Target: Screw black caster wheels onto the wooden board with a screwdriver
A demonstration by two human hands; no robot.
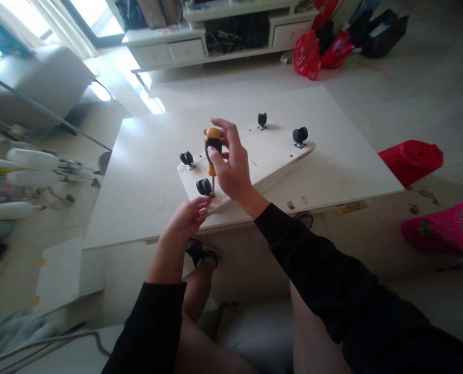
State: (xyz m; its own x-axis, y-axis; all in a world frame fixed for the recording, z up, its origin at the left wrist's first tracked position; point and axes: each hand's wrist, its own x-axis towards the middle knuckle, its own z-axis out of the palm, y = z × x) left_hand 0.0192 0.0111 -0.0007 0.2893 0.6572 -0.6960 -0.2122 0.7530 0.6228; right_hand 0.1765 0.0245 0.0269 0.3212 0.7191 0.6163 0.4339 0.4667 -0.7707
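Our 2 hands: L hand (187, 218) pinched narrow at the board's (272, 148) near corner, too small to tell if it holds anything; R hand (233, 166) wrapped round 1 screwdriver (213, 141), approx. upright, tip down there too. We count 4 black casters (300, 135) atop that 1 board, nr our surface's (146, 171) front edge. Beyond: tiled floor (192, 85), 1 white cabinet (169, 53), 2+ red bags (307, 54).

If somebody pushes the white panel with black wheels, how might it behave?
The white panel would probably slide, not roll: its wheels point upward, away from the table. It seems stiff, as its surface shows no sagging.
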